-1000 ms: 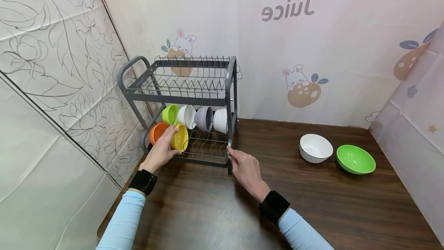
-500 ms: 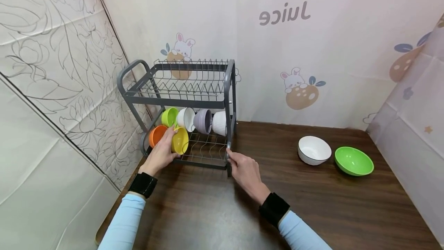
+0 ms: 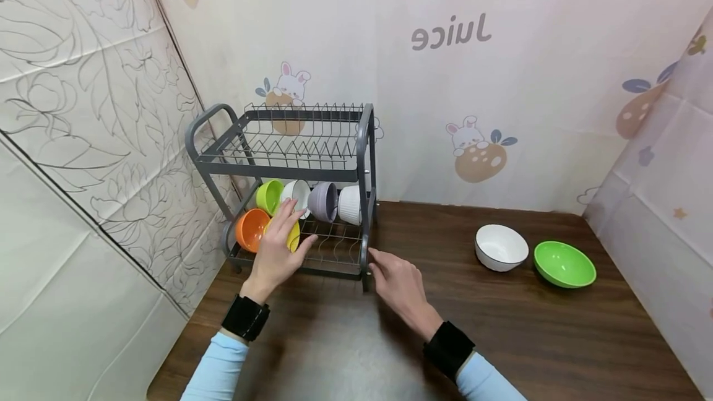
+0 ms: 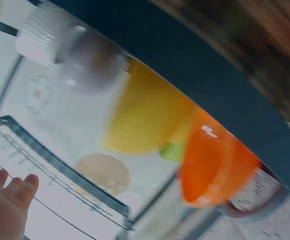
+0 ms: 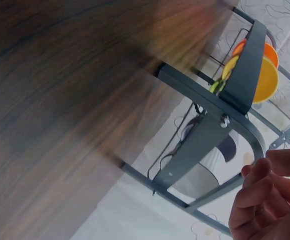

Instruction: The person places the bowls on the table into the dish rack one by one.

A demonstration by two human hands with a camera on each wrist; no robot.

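Note:
A yellow bowl (image 3: 293, 237) leans in the lower tier of a grey two-tier dish rack (image 3: 278, 169), right of an orange bowl (image 3: 251, 229). My left hand (image 3: 275, 252) is in front of the yellow bowl, partly hiding it, with fingers extended and thumb spread; the left wrist view shows its fingertips (image 4: 31, 181) apart from the bowls. Behind stand a lime green bowl (image 3: 270, 197), a white bowl (image 3: 297, 192), a purple bowl (image 3: 323, 202) and a ribbed white bowl (image 3: 350, 205). Beside the rack's right front post, my right hand (image 3: 402, 286) has loosely bent fingers and holds nothing.
On the brown wooden table (image 3: 529, 333), a white bowl (image 3: 501, 247) and a bright green bowl (image 3: 565, 264) stand at the right. The rack's upper tier has wire slots (image 3: 303, 141). Patterned sheets (image 3: 412, 91) hang behind and at both sides.
My left hand has let go of the yellow bowl and drawn back, its fingers spreading. The right fingertips, earlier at the rack's post, have come slightly away. The view has tilted up a little.

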